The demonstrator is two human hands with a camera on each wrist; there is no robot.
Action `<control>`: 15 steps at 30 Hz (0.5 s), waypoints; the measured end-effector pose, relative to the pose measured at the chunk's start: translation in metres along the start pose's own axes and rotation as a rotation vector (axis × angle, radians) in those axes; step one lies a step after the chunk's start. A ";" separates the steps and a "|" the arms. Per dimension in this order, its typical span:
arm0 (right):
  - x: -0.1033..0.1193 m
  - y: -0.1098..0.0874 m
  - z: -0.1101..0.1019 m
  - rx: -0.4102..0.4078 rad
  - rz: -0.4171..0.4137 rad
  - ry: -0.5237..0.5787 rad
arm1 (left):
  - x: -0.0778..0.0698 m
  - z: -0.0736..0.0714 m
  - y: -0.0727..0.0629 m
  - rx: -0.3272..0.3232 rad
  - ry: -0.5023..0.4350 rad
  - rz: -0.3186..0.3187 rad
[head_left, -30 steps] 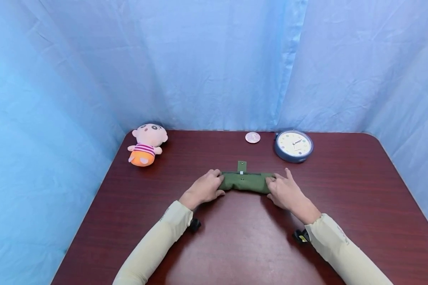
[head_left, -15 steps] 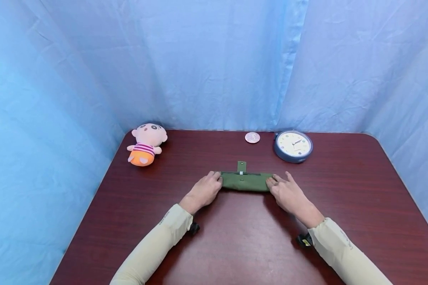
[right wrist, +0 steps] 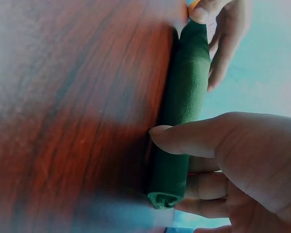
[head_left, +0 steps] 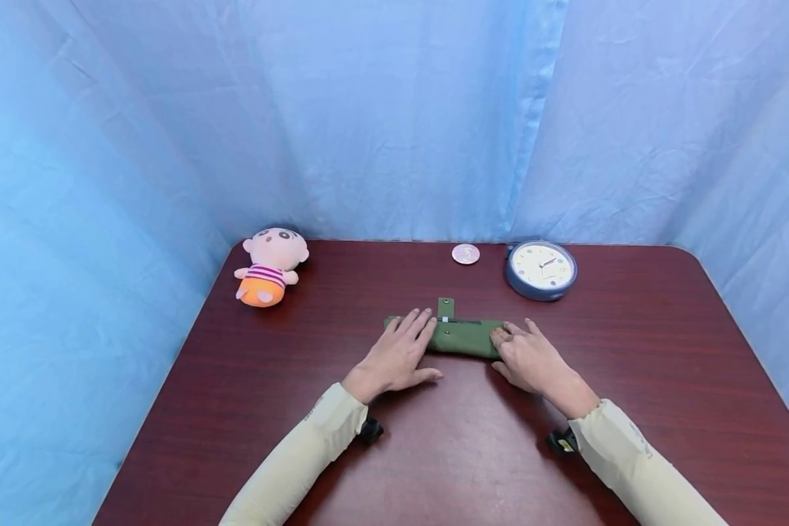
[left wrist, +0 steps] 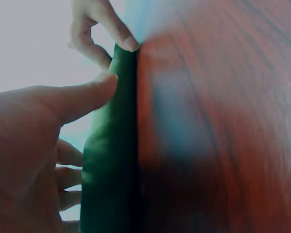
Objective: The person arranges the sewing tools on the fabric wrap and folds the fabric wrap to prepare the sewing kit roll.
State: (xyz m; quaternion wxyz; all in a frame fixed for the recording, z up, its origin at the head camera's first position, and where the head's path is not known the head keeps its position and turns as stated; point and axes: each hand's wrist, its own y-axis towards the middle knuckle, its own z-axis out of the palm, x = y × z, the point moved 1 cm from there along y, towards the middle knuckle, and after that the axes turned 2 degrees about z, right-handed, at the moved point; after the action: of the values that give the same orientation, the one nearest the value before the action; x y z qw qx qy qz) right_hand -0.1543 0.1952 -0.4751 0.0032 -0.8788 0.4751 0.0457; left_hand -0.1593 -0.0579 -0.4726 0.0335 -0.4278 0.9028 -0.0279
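Note:
A green fabric pouch [head_left: 463, 340], folded into a long narrow roll, lies crosswise on the table. From its far side sticks out a strap [head_left: 446, 307] with a metal snap, and a second snap shows on top. My left hand [head_left: 399, 354] rests over the left part with its fingers straight and the thumb held out to the side. At the other end my right hand [head_left: 532, 359] holds the pouch, thumb on the near side and fingers over the top. The right wrist view shows the rolled end of the pouch [right wrist: 186, 87] beside the right thumb.
A plush doll [head_left: 268, 267] in a striped top lies at the table's far left corner. Near the back edge are a round pinkish badge-like disc [head_left: 466, 254] and a round blue-rimmed clock [head_left: 542, 269]. Blue curtains [head_left: 394, 124] enclose the dark red table [head_left: 434, 453].
My left hand has let go of the pouch's left end, shifted right and spread its fingers over the top. The right hand stays at its end. The pouch's bulging near edge has become smoother.

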 end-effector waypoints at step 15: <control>-0.006 0.021 -0.026 0.260 0.039 0.133 | -0.005 0.012 0.007 0.048 -0.052 0.005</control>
State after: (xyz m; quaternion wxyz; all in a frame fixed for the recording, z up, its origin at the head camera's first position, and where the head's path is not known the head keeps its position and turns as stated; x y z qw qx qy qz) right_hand -0.1732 0.1879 -0.4478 0.0847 -0.8626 0.4932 -0.0743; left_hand -0.1607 -0.0499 -0.4849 0.0675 -0.4251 0.9018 -0.0383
